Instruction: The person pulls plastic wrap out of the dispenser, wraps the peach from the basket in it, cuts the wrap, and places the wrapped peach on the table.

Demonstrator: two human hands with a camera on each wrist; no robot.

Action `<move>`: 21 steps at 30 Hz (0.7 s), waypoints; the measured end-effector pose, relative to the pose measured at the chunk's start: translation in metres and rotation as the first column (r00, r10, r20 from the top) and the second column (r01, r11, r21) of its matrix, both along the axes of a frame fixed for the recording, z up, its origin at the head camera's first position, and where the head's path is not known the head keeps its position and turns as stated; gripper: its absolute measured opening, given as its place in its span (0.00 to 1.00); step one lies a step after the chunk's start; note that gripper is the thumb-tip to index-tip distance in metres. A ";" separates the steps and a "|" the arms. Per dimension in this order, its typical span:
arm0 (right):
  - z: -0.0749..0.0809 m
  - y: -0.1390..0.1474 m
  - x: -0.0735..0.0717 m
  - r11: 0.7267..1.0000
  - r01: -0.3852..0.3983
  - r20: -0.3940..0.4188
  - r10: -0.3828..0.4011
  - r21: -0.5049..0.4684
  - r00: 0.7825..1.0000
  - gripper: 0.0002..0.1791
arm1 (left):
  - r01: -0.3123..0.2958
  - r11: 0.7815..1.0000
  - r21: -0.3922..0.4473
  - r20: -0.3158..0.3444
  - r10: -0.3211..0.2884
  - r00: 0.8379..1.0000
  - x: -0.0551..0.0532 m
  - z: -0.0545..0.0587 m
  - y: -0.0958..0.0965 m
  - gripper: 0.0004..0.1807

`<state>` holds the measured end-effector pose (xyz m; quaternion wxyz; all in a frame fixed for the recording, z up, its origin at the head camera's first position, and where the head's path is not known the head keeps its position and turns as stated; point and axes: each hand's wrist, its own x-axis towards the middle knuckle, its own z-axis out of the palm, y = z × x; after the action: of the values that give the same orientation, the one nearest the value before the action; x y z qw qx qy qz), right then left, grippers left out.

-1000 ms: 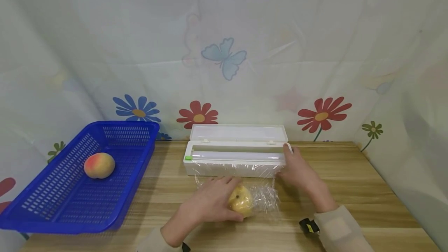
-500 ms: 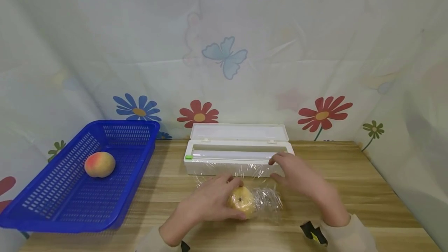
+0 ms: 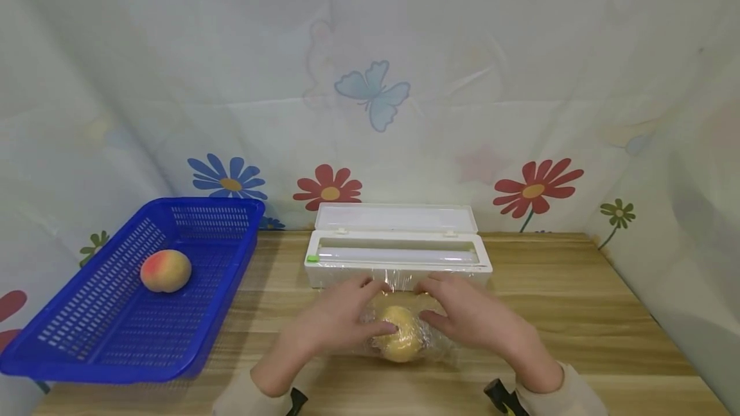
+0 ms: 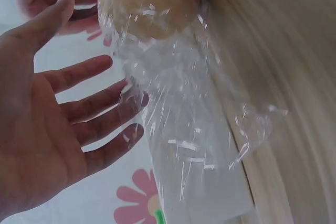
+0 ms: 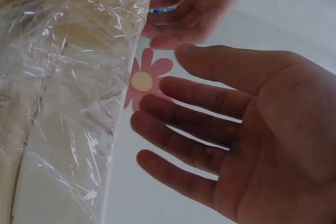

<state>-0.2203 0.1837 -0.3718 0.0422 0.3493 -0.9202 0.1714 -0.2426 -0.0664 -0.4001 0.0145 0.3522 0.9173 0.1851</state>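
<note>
A round yellow fruit (image 3: 403, 344), its exact kind unclear, lies on the table under clear cling film (image 4: 176, 98). The film runs from the front of a white cling film box (image 3: 320, 278) behind it. My left hand (image 3: 338, 320) hovers at the fruit's left side with fingers spread; in the left wrist view its fingertips touch the film's edge. On the fruit's other side is my right hand (image 3: 471, 316), its fingers loosely extended and apart from the film in the right wrist view. Neither hand grips anything.
The box's lid (image 3: 396, 217) stands raised, and a film roll (image 3: 393, 254) lies inside. A green slider (image 3: 313, 259) sits at its left end. At the left, a blue basket (image 3: 222, 313) holds a peach (image 3: 166, 271). A patterned curtain (image 3: 370, 31) hangs behind the wooden table (image 3: 555, 313).
My right hand has come from the box's right end leftward and down to the fruit's right side. My left hand has loosened from around the fruit, which now shows more fully.
</note>
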 end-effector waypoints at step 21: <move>0.013 -0.031 -0.030 0.989 -0.041 -0.067 0.032 -0.141 0.997 0.04 | -0.553 0.806 0.212 0.117 0.541 0.833 -0.044 -0.001 -0.063 0.35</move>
<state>-0.2500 0.1529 -0.3584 0.0933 0.3676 -0.8972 0.2262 -0.2870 -0.1294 -0.4011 -0.0580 0.0674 0.9503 0.2984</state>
